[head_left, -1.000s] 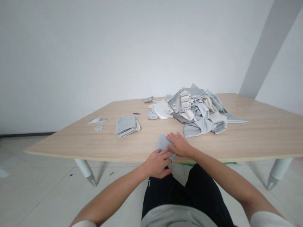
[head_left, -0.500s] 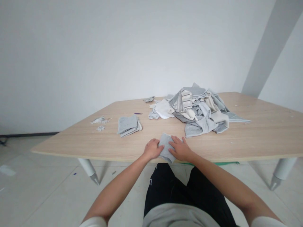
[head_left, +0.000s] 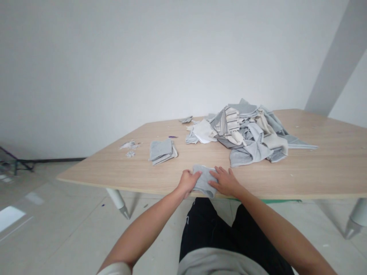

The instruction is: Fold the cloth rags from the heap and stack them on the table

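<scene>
A small grey piece of cloth (head_left: 205, 181) lies at the table's front edge, its lower corner reaching over the edge. My left hand (head_left: 188, 181) grips its left side, thumb on top and the other fingers hidden beneath. On the right side of the cloth rests my right hand (head_left: 227, 181), its fingers spread and touching the fabric. Left of the hands, farther in, sits a stack of folded grey cloths (head_left: 163, 151). A large jumbled pile of grey, cream and striped cloths (head_left: 252, 133) lies beyond my right hand.
White scraps (head_left: 130, 146) are scattered on the left of the wooden table (head_left: 315, 172). A small purple object (head_left: 173, 136) lies behind the stack. Some grey cloth bits (head_left: 186, 119) lie near the back edge, with a wall (head_left: 183, 57) behind.
The camera view has turned slightly left. The cloth between my hands now looks wider and flatter, and my left thumb reaches farther over it.
</scene>
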Demonstrator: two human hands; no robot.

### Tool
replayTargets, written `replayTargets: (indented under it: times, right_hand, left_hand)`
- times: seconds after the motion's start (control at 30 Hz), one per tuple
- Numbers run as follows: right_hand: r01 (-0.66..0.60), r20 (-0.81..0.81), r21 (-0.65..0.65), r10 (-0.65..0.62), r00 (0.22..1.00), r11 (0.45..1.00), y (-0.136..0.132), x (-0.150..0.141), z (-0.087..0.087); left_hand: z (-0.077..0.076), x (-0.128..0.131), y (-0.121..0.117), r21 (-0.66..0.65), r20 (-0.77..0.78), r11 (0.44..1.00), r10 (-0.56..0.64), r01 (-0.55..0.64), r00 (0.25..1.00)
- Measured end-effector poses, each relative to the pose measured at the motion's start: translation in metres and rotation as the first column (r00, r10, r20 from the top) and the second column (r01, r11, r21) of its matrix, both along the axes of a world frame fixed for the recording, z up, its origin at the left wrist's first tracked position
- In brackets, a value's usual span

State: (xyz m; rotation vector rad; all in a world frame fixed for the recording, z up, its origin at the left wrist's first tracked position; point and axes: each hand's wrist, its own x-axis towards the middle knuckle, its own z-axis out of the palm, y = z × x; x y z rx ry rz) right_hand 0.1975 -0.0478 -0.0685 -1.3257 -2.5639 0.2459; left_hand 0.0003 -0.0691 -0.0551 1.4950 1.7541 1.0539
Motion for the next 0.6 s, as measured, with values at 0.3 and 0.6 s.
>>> replayTargets:
  times: [0.3, 0.6]
  right_hand:
    - [0.054, -0.014, 0.093, -0.053, 0.998, 0.994, -0.013, 0.001, -0.005]
    - [-0.01, 0.012, 0.133, 0.008, 1.0, 0.991, -0.029, 0.008, -0.017]
  left_hand:
    - [0.029, -0.014, 0.0, 0.029, -0.04, 0.995, -0.092, 0.093, 0.995]
    - [0.132, -0.098, 0.126, 0.22, 0.135, 0.904, 0.344, -0.367, 0.929]
